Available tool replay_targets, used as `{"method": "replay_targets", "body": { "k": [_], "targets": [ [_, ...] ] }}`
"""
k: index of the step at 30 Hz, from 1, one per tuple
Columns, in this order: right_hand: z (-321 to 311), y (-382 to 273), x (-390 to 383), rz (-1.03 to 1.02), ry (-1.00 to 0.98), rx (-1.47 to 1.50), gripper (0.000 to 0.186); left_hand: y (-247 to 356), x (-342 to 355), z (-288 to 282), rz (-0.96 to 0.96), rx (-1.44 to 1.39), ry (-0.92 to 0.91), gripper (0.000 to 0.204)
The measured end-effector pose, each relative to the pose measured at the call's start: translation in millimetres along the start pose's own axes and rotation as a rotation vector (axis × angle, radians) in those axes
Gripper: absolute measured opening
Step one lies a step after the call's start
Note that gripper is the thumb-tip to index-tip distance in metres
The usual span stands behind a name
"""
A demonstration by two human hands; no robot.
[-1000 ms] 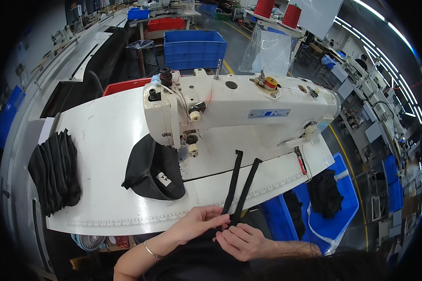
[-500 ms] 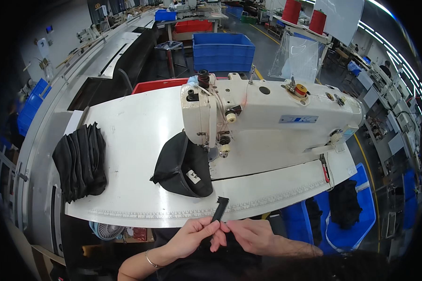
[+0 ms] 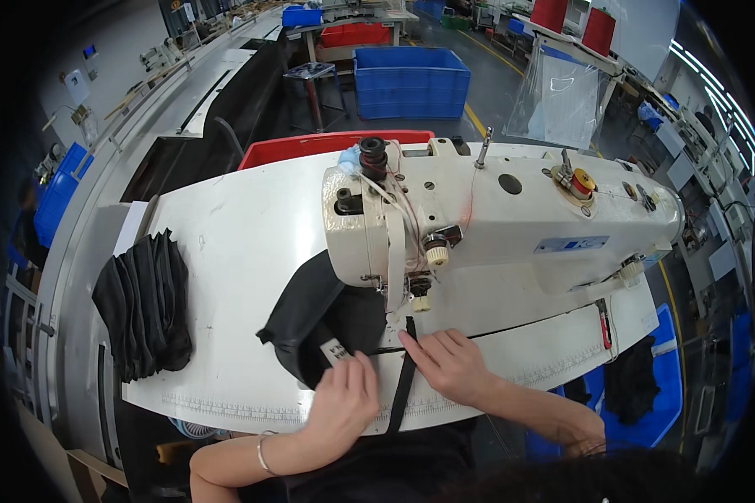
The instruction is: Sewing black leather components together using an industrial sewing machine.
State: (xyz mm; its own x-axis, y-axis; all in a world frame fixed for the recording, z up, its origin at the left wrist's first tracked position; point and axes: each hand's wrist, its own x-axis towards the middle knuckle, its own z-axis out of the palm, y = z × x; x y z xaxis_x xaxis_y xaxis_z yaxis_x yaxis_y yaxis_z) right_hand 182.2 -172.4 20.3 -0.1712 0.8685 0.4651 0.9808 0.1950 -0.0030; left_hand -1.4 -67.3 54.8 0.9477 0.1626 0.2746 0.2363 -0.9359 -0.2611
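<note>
A hollow black fabric piece (image 3: 287,323), with a white label (image 3: 335,350) inside, lies partly under the head of a white sewing machine (image 3: 495,210). At its near edge beside the label, my left hand (image 3: 342,401) has its fingers curled closed on the fabric. A narrow black fabric strip (image 3: 402,392) runs from near the needle area toward the table's front edge. My right hand (image 3: 451,365) is to the right of the strip, index finger and thumb against its upper part and the other fingers bent. The fingertips of my left hand are partly hidden.
A stack of black fabric pieces (image 3: 145,308) lies at the table's left. Behind the machine is a red bin (image 3: 327,147), with a blue crate (image 3: 411,82) beyond. Red-handled snips (image 3: 604,325) rest at the right. Below, a blue bin (image 3: 668,377) holds dark cloth.
Both hands have moved forward from the front edge onto the table. The strip now lies straightened near the needle, and my left hand has shifted from it to the fabric piece.
</note>
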Motion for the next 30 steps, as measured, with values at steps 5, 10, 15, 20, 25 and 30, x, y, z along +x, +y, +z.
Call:
{"method": "replay_targets", "body": {
  "k": [5, 10, 15, 20, 25, 30],
  "targets": [
    [17, 23, 30, -0.096, 0.042, -0.021, 0.044, -61, 41, -4, 0.052, 0.012, 0.089, 0.028],
    [34, 34, 26, -0.147, -0.027, 0.034, 0.03, -64, 44, 13, -0.099, -0.586, -0.058, 0.025],
    [46, 43, 18, -0.214, -0.107, -0.024, 0.007, -50, 50, 25, 0.01, -0.216, 0.212, 0.024],
    [55, 40, 10, -0.094, -0.104, 0.155, 0.009, -60, 25, 73, -0.092, -0.62, -0.275, 0.036],
    [42, 39, 11, -0.141, -0.109, 0.048, 0.012, -68, 51, 48, -0.254, -1.121, -0.161, 0.031],
    [32, 30, 16, -0.086, -0.043, 0.111, 0.013, -62, 31, 65, -0.153, -0.765, -0.079, 0.035]
  ]
}}
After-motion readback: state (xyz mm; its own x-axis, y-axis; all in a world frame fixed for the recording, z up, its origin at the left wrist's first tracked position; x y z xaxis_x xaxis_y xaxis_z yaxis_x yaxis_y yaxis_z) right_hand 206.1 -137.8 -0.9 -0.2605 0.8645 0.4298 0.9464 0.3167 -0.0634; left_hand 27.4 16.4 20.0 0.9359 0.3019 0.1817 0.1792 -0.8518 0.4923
